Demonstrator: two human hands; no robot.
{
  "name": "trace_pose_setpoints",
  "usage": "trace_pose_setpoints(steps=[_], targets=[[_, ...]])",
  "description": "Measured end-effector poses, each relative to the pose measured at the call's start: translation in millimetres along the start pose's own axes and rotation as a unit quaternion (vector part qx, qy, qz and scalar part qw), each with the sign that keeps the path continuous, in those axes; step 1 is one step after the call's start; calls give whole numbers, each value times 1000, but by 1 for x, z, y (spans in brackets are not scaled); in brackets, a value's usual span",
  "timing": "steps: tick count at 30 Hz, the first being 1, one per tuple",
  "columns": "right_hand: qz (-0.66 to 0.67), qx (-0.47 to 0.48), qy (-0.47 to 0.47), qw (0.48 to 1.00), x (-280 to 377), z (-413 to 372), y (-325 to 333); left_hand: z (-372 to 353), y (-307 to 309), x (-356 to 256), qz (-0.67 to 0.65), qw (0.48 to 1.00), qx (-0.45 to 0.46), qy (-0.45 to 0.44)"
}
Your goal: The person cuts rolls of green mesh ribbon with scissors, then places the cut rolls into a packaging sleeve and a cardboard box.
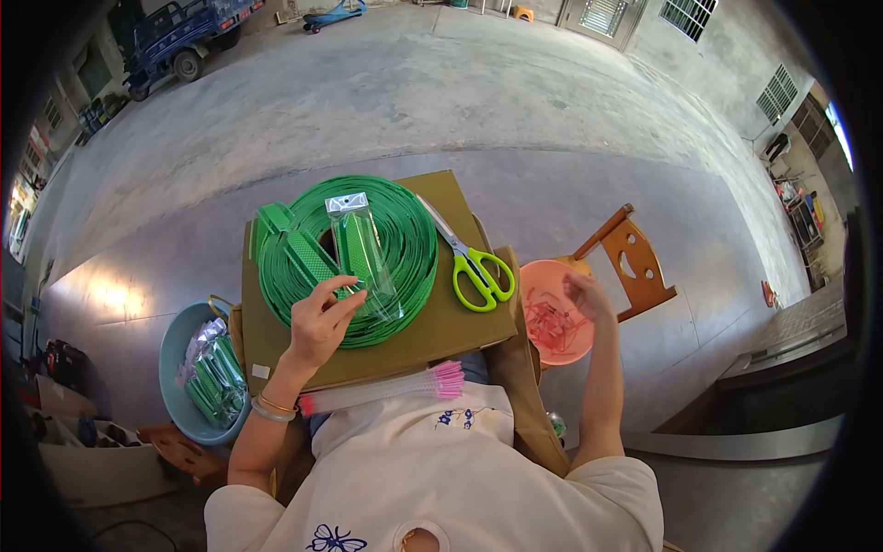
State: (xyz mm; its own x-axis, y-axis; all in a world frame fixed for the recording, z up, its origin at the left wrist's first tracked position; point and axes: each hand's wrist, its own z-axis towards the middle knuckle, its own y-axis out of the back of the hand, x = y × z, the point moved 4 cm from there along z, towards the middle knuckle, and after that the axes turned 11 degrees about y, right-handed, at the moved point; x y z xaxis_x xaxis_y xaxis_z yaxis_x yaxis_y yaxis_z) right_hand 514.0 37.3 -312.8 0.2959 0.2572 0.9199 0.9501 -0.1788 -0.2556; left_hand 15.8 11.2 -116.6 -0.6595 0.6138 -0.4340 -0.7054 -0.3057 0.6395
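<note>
A large coil of green strap [413, 244] lies flat on a cardboard box [432, 339]. On top of the coil rests a clear plastic bag [352, 204] with a folded green strip inside. My left hand [317, 324] is at the bag's lower left edge, thumb and index finger pinched on it. Out to the right, my right hand [589, 296] is over a pink basin [578, 348] holding thin reddish pieces [552, 322]. Its fingers are curled, and what they hold, if anything, is hidden. Green-handled scissors [480, 278] lie on the box, right of the coil.
A bundle of clear sticks with pink ends [391, 390] lies at the box's near edge. At left, a blue basin [175, 350] contains several packed green bags [213, 377]. The pink basin sits on a wooden chair [644, 267]. A blue truck [189, 41] is parked far left.
</note>
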Motion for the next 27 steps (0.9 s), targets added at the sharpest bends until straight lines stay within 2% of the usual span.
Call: trace_pose_setpoints(steps=[1, 2, 3, 4, 5, 6, 8, 10, 12, 13, 15, 17, 19, 21, 24, 25, 27], targets=[[-28, -34, -95, 995, -53, 12, 22, -1, 1, -1, -11, 1000, -3, 1], [-204, -1, -129, 970, -75, 12, 26, -1, 2, -1, -22, 1000, -10, 2], [-401, 69, -109, 907, -70, 6, 16, 0, 2, -2, -32, 999, -17, 3], [-478, 102, -81, 869, -60, 1, 8, 0, 3, -3, -34, 999, -19, 2], [-496, 91, -62, 861, -45, 0, 5, 1, 5, -4, -37, 999, -22, 0], [-472, 53, -46, 879, -22, -3, 5, 1, 4, -6, -40, 999, -24, -2], [-451, -85, 27, 888, 20, -4, 16, -3, 2, -4, -78, 996, -15, 40], [-374, -122, 102, 914, 76, -18, -19, -3, 0, 1, -117, 990, -18, 73], [-374, -134, 226, 889, 123, -37, -78, -9, -2, 3, -156, 982, -24, 106], [-368, -137, 286, 874, 136, -45, -113, -11, 0, 2, -139, 986, -23, 93], [-300, -75, 360, 880, 138, -60, -182, -10, -1, -2, -109, 992, -20, 64], [-304, 41, 386, 870, 112, -74, -246, -11, 0, -7, -108, 990, -39, 76], [-291, 182, 496, 798, 102, -102, -312, -10, -1, -12, -112, 989, -67, 74], [-281, 243, 532, 761, 85, -112, -345, -15, -3, -13, -81, 993, -62, 60], [-292, 250, 600, 702, 71, -118, -364, -19, 0, -16, -54, 996, -70, 23], [-285, 223, 636, 682, 68, -118, -364, -20, 1, -17, -49, 996, -74, 8], [-273, 213, 650, 676, 67, -118, -360, -20, 4, -19, -56, 995, -80, 9]])
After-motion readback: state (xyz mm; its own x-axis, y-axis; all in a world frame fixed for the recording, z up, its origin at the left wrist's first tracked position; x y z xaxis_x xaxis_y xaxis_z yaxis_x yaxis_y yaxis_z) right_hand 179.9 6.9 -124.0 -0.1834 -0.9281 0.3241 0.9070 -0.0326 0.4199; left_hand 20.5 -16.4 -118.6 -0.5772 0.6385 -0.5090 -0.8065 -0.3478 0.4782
